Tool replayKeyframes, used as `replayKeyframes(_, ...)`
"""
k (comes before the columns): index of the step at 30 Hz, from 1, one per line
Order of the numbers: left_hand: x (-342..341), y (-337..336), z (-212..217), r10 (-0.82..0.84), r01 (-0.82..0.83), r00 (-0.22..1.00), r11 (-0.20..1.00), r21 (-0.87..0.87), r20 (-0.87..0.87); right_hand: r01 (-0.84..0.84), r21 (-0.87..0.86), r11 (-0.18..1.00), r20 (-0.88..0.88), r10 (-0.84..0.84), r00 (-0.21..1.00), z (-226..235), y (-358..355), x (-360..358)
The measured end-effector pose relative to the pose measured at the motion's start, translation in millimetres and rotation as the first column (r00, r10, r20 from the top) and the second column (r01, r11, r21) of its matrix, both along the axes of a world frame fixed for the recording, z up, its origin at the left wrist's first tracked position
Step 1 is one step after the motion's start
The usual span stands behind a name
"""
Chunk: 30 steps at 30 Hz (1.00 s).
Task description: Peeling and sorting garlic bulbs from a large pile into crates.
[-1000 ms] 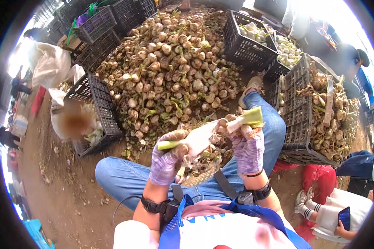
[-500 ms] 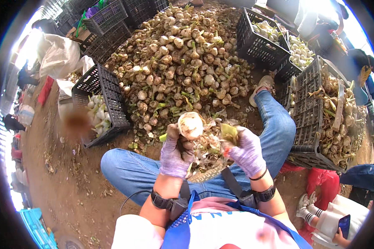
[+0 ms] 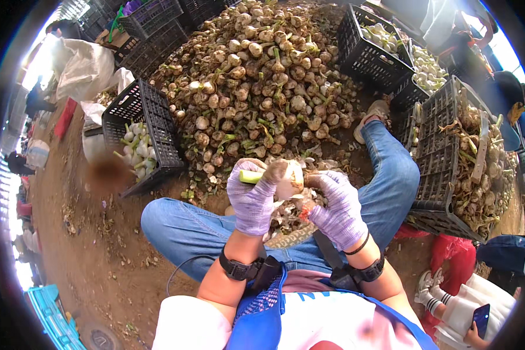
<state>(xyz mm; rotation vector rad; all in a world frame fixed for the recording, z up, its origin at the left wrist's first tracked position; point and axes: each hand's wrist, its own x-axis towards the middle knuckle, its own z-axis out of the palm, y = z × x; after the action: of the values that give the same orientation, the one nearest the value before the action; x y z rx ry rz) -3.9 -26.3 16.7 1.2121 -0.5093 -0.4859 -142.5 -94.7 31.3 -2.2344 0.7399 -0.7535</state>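
My left hand (image 3: pixel 252 195), in a purple-grey knitted glove, is closed around a garlic bulb (image 3: pixel 290 179). The bulb's cut green stem (image 3: pixel 251 176) sticks out to the left between the fingers. My right hand (image 3: pixel 336 205), gloved alike, has its fingers bent against the bulb's right side. A small red-orange bit shows by the right fingers; what they grip is hidden. Below both hands, loose garlic skins (image 3: pixel 286 217) lie between my legs. Just beyond the hands rises a large heap of unpeeled garlic (image 3: pixel 245 87).
On the left stands a black crate (image 3: pixel 157 137) with cleaned garlic. A crate (image 3: pixel 370 61) of pale bulbs is at the far right, and a tilted crate (image 3: pixel 434 157) with dry garlic stands nearer. Another person's legs and phone (image 3: pixel 480 319) appear lower right.
The garlic bulb has turned, so its stem now points left and its round face aims right. My right hand has come in against the bulb; the olive-coloured piece at its fingers no longer shows.
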Motion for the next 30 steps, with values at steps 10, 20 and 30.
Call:
replayKeyframes(10, 2, 8, 14, -0.201, -0.013, 0.739, 0.95, 0.313, 0.643, -0.075, -0.059, 0.995, -0.133, 0.066, 0.989, -13, -1, -2)
replayKeyframes(20, 7, 10, 1, -0.157, 0.09, 0.941, 0.97, 0.225, 0.299, -0.207, 0.779, 0.591, 0.377, -0.179, 0.909, -24, 1, -8)
replayKeyframes(30, -7, 7, 27, -0.194, -0.091, 0.673, 0.936, 0.339, 0.714, 0.033, 0.22, 0.975, -0.064, -0.02, 0.998, -24, 5, -2)
